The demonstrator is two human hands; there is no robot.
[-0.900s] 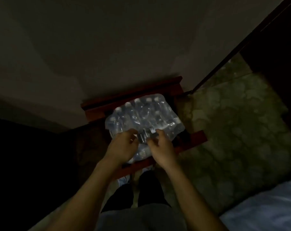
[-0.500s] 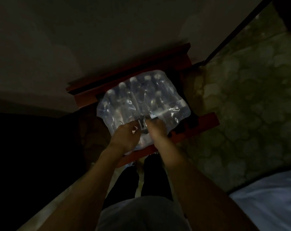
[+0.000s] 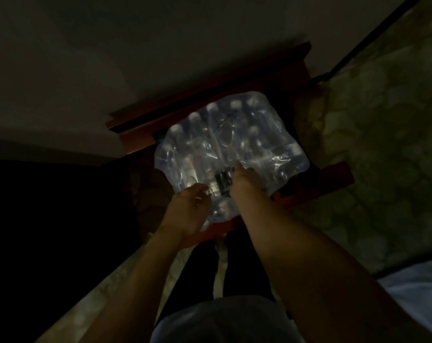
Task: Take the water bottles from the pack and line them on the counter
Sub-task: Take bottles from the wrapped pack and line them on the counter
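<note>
Both your hands are at the near edge of the shrink-wrapped pack

The pack (image 3: 231, 154) of water bottles (image 3: 211, 125) sits on a reddish wooden stand (image 3: 210, 100) against the wall, still wrapped. Your left hand (image 3: 187, 211) has its fingers (image 3: 202, 191) curled, pinching the plastic film; your right hand (image 3: 244, 180) presses into the wrap beside it, but its fingers are hidden, so you cannot tell their state

You're in a dim home room, likely a bedroom: red-brown wooden stand (image 3: 334, 178) against the wall, mottled stone floor (image 3: 373, 154) right of it, pale bedding (image 3: 418, 290) beyond.
</note>
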